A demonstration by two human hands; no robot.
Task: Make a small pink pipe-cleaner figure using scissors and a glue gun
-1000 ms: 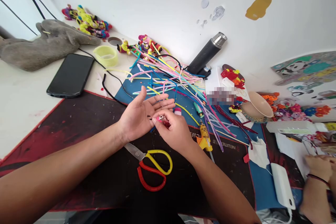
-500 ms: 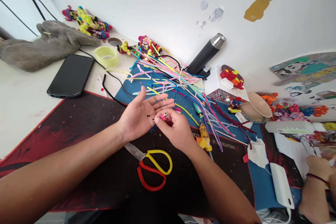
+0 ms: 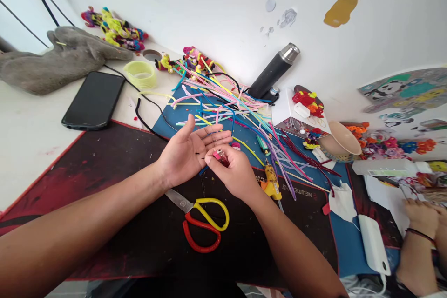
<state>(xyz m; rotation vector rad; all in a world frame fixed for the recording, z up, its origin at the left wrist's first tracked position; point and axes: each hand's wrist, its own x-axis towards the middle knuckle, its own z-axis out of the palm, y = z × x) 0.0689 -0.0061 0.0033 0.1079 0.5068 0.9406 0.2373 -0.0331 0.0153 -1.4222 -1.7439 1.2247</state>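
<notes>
left hand [image 3: 181, 157] palm up and wide, right hand [image 3: 230, 167] pinching small pink-red piece [image 3: 220, 156], dark mat [image 3: 139, 228] on white table [image 3: 24, 149], pale wall [image 3: 195, 4] behind

On your white table [image 3: 31, 149], a dark mat [image 3: 132, 237] is lying under the scissors [image 3: 206, 226]. A black phone [image 3: 93, 100] is resting near a gray plush [image 3: 59, 63].
</notes>
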